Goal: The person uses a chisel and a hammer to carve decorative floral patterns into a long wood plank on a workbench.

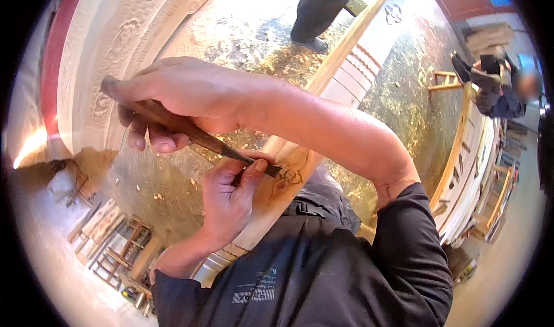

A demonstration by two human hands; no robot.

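My right hand [184, 93] is closed round the dark wooden handle of a carving chisel [203, 136], with my forearm reaching across the view from the right. Lower down, my left hand [228, 203] pinches the chisel's metal blade close to its tip. The tool slants down to the right. Its edge meets a long pale wooden board [262, 206], at or right beside a carved motif [293, 174] with brownish lines. The board runs diagonally from the lower left to the upper right, passing in front of my body. The exact contact of the edge is partly covered by my left fingers.
A large pale panel with carved relief [124, 38] stands at the left. Wood shavings [265, 55] litter the floor. A person's legs [314, 15] show beyond the board. At the right are a bench with tools [456, 159] and a seated person [496, 87]. Wooden stools [124, 252] stand lower left.
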